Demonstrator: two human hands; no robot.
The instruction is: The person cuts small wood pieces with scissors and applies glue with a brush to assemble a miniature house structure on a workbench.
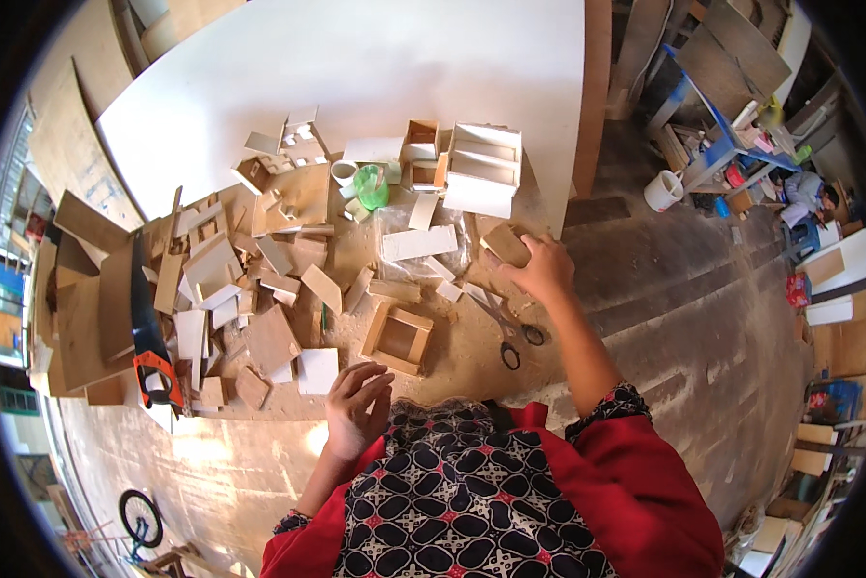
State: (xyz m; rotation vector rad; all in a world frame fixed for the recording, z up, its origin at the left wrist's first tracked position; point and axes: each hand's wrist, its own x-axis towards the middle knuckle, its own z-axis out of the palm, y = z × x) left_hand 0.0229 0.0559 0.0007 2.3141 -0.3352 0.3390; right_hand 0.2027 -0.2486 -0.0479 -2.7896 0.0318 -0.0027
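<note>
My right hand (546, 270) reaches to the table's right side, its fingers closed on a small flat wooden block (506, 247). Nothing shows in my left hand (359, 400), which hovers at the near edge with fingers loosely curled and apart. Just beyond it sits a small open wooden box frame (397, 337), apart from both hands. A pair of scissors (508, 332) with dark handles lies below my right hand. White strips (419, 243) rest on clear plastic wrap in the middle.
Wood offcuts (274, 337) crowd the table's left half, beside an orange-handled handsaw (153, 371). Small wooden box models (484, 164), a green plastic cup (370, 187) and a white roll (343, 172) stand at the back. Another person (807, 197) sits far right, past a white bucket (663, 191).
</note>
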